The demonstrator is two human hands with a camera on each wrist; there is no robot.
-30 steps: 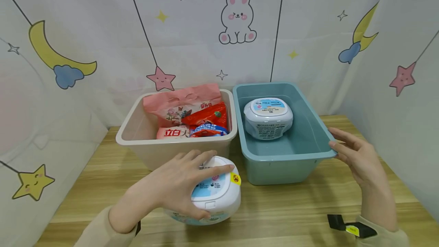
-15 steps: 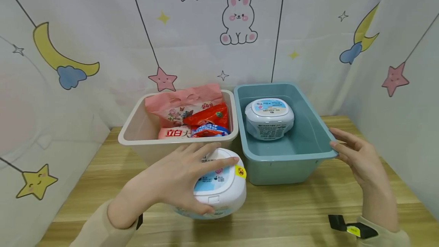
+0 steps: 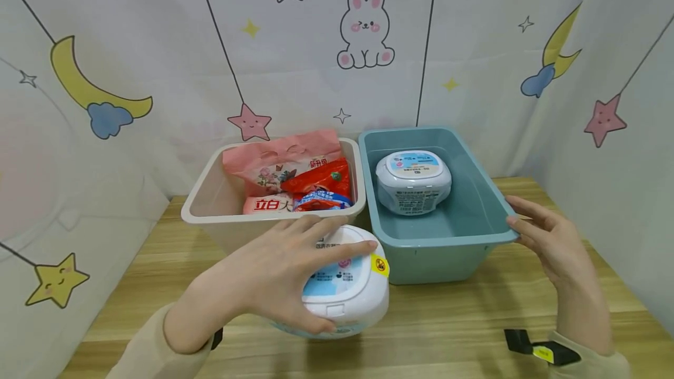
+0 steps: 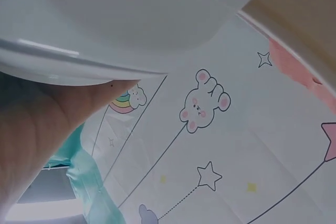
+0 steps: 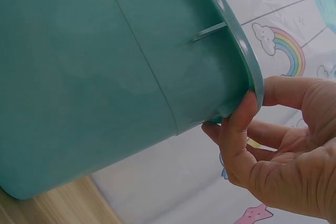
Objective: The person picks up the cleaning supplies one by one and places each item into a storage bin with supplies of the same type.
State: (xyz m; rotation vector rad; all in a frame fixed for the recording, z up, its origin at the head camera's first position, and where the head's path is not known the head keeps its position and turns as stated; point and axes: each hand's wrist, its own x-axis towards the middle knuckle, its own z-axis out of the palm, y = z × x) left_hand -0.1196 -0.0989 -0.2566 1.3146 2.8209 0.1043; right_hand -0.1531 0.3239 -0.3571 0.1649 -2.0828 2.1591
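At six o'clock in the head view, the left hand [image 3: 279, 268] is gripping a rounded, glossy white tub [image 3: 363, 300] that is showing a blue-and-white lid label [image 3: 329, 286] and yellow sticker [image 3: 380, 265]; toward four o'clock, the right hand [image 3: 550, 244] is pinching the rim [image 3: 442, 243] of a teal bin [image 3: 434, 265].

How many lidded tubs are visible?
2: one lidded tub in the left hand, another lidded tub inside the teal bin. Any under the packets in the beige bin would be hidden.
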